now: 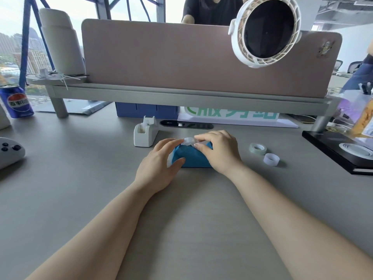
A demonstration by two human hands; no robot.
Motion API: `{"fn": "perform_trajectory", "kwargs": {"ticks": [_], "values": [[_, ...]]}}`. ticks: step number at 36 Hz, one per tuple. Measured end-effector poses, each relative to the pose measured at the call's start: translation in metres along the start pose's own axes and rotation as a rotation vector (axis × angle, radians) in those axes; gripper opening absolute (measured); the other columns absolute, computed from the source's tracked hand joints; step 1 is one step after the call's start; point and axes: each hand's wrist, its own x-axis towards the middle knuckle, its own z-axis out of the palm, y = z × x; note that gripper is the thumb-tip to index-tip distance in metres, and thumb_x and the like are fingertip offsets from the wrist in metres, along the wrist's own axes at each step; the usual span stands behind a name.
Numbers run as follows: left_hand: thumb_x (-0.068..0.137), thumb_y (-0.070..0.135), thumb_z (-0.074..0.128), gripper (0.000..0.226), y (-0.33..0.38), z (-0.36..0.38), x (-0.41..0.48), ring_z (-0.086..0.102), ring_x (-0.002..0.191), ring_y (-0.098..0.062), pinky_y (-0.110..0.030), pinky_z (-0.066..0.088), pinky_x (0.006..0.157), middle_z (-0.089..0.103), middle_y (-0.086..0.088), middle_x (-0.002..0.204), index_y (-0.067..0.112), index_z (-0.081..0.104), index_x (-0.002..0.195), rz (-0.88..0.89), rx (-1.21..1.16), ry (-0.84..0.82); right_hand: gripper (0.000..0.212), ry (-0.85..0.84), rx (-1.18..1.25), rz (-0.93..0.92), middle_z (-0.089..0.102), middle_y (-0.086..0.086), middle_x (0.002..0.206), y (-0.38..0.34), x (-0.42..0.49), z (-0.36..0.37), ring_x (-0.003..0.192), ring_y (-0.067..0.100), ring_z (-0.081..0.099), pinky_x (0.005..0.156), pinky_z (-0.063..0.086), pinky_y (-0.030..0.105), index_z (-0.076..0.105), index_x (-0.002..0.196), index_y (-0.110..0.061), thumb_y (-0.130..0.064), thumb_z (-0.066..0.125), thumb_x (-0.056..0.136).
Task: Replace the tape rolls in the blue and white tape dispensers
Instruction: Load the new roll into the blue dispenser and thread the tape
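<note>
The blue tape dispenser [191, 158] sits on the grey desk in the middle of the head view. My left hand [161, 160] wraps its left side, thumb on the front. My right hand [220, 150] covers its right end, and its fingertips pinch a clear tape roll [188, 140] at the dispenser's top. The white tape dispenser [145, 133] stands just behind and to the left, with no roll visible in its slot. Two loose rolls lie to the right: a greenish one [258, 148] and a whitish one [271, 159].
A raised shelf with a pink divider [201, 57] runs across the back. A clip-on fan [266, 31] hangs at the upper right. A cola can [16, 102] and a game controller [10, 152] are on the left, and a black book [339, 154] lies on the right.
</note>
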Motion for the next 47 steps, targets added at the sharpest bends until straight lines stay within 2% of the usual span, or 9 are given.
{"fn": "perform_trajectory", "kwargs": {"ticks": [19, 24, 28, 39, 44, 47], "values": [[0.087, 0.032, 0.060, 0.045, -0.003, 0.002, 0.000, 0.054, 0.115, -0.009, -0.039, 0.050, 0.091, 0.044, 0.015, 0.137, 0.040, 0.047, 0.129, -0.014, -0.077, 0.008, 0.026, 0.039, 0.128, 0.010, 0.071, 0.003, 0.106, -0.006, -0.001, 0.006, 0.103, 0.026, 0.056, 0.090, 0.042, 0.033, 0.072, 0.106, -0.022, -0.014, 0.067, 0.082], [0.087, 0.033, 0.060, 0.044, -0.003, 0.002, 0.001, 0.053, 0.115, -0.008, -0.039, 0.050, 0.091, 0.043, 0.015, 0.137, 0.040, 0.047, 0.129, -0.021, -0.075, 0.002, 0.024, 0.001, 0.222, 0.051, 0.070, 0.001, 0.110, -0.009, -0.001, 0.003, 0.107, 0.020, 0.054, 0.094, 0.041, 0.030, 0.072, 0.105, -0.023, -0.014, 0.066, 0.083], [0.087, 0.032, 0.060, 0.044, -0.003, 0.002, 0.001, 0.053, 0.115, -0.008, -0.039, 0.050, 0.091, 0.044, 0.015, 0.137, 0.040, 0.048, 0.128, -0.020, -0.087, 0.006, 0.024, -0.014, 0.332, 0.094, 0.073, 0.000, 0.107, -0.012, -0.002, -0.002, 0.105, 0.014, 0.062, 0.097, 0.047, 0.031, 0.072, 0.105, -0.018, -0.010, 0.065, 0.084], [0.088, 0.026, 0.059, 0.044, -0.005, 0.003, 0.000, 0.053, 0.116, -0.009, -0.043, 0.053, 0.088, 0.044, 0.014, 0.137, 0.039, 0.049, 0.129, -0.015, -0.103, 0.020, 0.024, -0.053, 0.405, 0.100, 0.073, 0.000, 0.106, -0.013, -0.006, -0.006, 0.098, 0.005, 0.066, 0.091, 0.047, 0.016, 0.071, 0.106, -0.014, -0.005, 0.061, 0.085], [0.088, 0.026, 0.059, 0.044, -0.005, 0.003, 0.001, 0.052, 0.116, -0.008, -0.042, 0.052, 0.089, 0.043, 0.015, 0.138, 0.040, 0.048, 0.129, -0.016, -0.095, 0.009, 0.021, -0.045, 0.487, 0.096, 0.074, 0.001, 0.099, -0.014, -0.005, -0.010, 0.093, 0.007, 0.068, 0.091, 0.052, 0.025, 0.072, 0.099, -0.011, -0.002, 0.060, 0.085], [0.088, 0.025, 0.060, 0.044, -0.005, 0.004, 0.001, 0.053, 0.115, -0.009, -0.041, 0.050, 0.092, 0.045, 0.015, 0.137, 0.039, 0.049, 0.129, -0.014, -0.105, 0.018, 0.017, 0.008, 0.454, 0.093, 0.075, -0.001, 0.094, -0.011, -0.003, -0.009, 0.092, 0.010, 0.067, 0.091, 0.052, 0.032, 0.073, 0.094, -0.014, -0.006, 0.061, 0.085]]}}
